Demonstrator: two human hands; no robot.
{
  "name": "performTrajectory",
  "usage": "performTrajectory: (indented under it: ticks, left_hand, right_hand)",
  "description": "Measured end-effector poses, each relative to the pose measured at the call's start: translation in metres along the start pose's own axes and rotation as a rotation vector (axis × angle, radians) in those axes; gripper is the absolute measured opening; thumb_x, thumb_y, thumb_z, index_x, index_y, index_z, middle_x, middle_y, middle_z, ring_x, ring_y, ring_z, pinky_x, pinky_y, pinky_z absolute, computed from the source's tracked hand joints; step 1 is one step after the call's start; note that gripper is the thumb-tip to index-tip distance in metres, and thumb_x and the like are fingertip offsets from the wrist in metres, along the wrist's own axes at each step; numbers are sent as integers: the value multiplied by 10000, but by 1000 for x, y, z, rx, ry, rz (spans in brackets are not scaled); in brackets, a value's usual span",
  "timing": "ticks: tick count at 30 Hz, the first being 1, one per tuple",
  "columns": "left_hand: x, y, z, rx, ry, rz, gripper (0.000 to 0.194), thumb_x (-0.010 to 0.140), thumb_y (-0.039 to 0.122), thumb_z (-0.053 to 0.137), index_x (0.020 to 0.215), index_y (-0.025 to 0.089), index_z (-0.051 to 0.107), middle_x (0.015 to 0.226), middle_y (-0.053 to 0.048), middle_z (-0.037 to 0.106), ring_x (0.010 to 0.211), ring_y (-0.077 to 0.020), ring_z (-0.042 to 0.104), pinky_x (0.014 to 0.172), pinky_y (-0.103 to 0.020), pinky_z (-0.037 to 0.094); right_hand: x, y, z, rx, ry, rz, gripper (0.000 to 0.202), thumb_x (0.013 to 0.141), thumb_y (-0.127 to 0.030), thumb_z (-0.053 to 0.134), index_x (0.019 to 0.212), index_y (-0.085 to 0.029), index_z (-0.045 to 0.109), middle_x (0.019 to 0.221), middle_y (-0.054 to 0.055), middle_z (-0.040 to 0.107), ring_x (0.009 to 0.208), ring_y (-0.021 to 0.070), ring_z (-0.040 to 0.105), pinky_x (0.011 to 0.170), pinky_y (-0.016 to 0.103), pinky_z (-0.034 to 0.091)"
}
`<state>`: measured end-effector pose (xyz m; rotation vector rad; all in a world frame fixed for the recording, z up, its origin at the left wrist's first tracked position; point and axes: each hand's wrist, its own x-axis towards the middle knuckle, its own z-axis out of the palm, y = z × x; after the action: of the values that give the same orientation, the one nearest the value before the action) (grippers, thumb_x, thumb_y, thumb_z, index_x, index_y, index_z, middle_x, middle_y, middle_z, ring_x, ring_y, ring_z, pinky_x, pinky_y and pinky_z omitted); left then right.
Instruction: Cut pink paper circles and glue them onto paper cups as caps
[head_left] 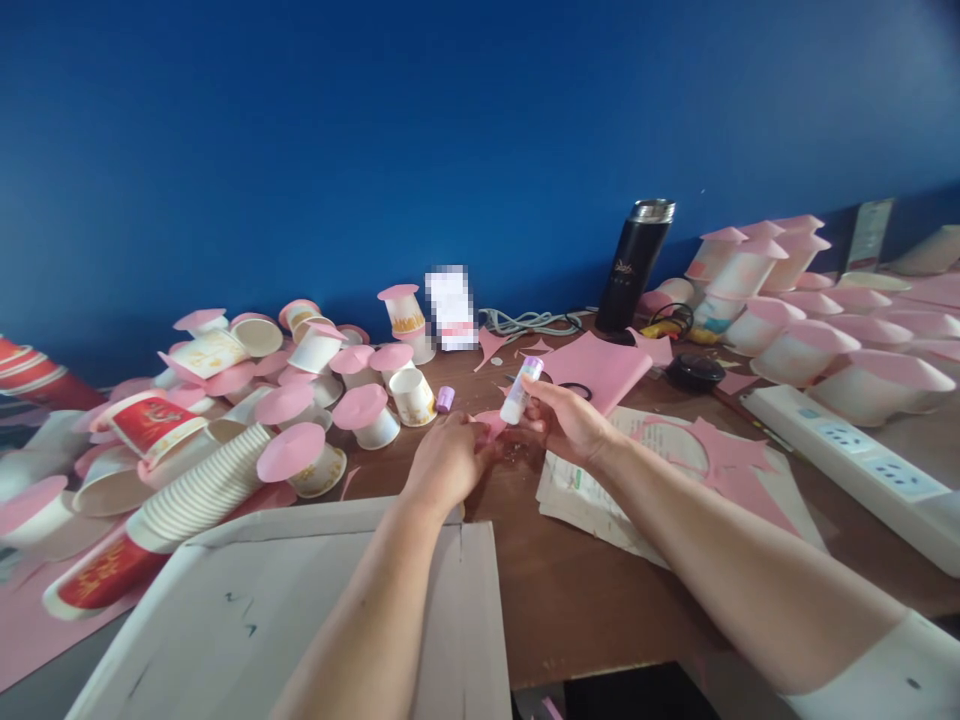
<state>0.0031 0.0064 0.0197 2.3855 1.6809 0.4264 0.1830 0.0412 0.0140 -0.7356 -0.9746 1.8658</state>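
My right hand [568,420] is closed round a white and purple glue stick [520,390], tilted over the brown table [551,610]. Just left of it, my left hand [448,455] has its fingers closed on a small piece of pink paper [491,425], partly hidden by both hands. The purple cap [445,399] of the glue stick stands on the table beyond my left hand. Close by is a paper cup [412,397] with its opening uncovered. To its left, several paper cups carry pink paper discs [360,406].
A stack of nested cups [199,490] lies at the left by a cardboard box [300,600]. A black thermos [634,265] stands against the blue wall. Pink sheets [600,365], paper scraps and a power strip [862,460] lie at the right, with more covered cups behind.
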Motion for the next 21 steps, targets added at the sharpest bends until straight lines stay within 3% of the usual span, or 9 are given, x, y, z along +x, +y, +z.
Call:
performTrajectory:
  ticks: [5, 8, 13, 17, 21]
  left_hand:
    - [6, 0, -1, 36, 10, -80, 356, 933, 367, 391, 854, 218, 705, 862, -71, 652, 826, -219, 604, 694, -298, 400]
    - [11, -4, 0, 6, 25, -160, 349, 928, 365, 403, 830, 189, 687, 831, -75, 664, 760, -202, 611, 623, -278, 376]
    - [16, -16, 7, -54, 96, -145, 331, 916, 323, 428, 713, 175, 642, 820, -66, 661, 744, -172, 592, 636, -264, 366]
    - [17, -20, 12, -80, 129, -134, 327, 910, 291, 437, 668, 169, 620, 792, -63, 653, 726, -166, 580, 637, -264, 369]
    - [17, -20, 13, -113, 129, -119, 301, 904, 278, 457, 685, 167, 632, 796, -68, 658, 738, -171, 583, 656, -263, 389]
  right_hand:
    - [-2, 0, 4, -238, 100, -109, 363, 759, -524, 673, 680, -187, 562, 556, -33, 473, 497, 94, 412, 487, 240, 373]
    - [-5, 1, 6, -557, 170, -193, 374, 796, -557, 607, 789, -184, 584, 607, -24, 525, 510, 99, 439, 487, 240, 328]
    - [-9, 5, 10, -1009, 233, -365, 345, 839, -549, 543, 802, -208, 572, 638, -24, 530, 561, 128, 461, 531, 261, 329]
    - [-9, 9, 12, -1148, 254, -425, 306, 856, -499, 544, 770, -206, 563, 681, -6, 580, 623, 150, 509, 587, 270, 359]
    - [-6, 12, 11, -1209, 193, -430, 271, 866, -465, 541, 834, -200, 595, 787, 23, 640, 713, 180, 577, 660, 283, 398]
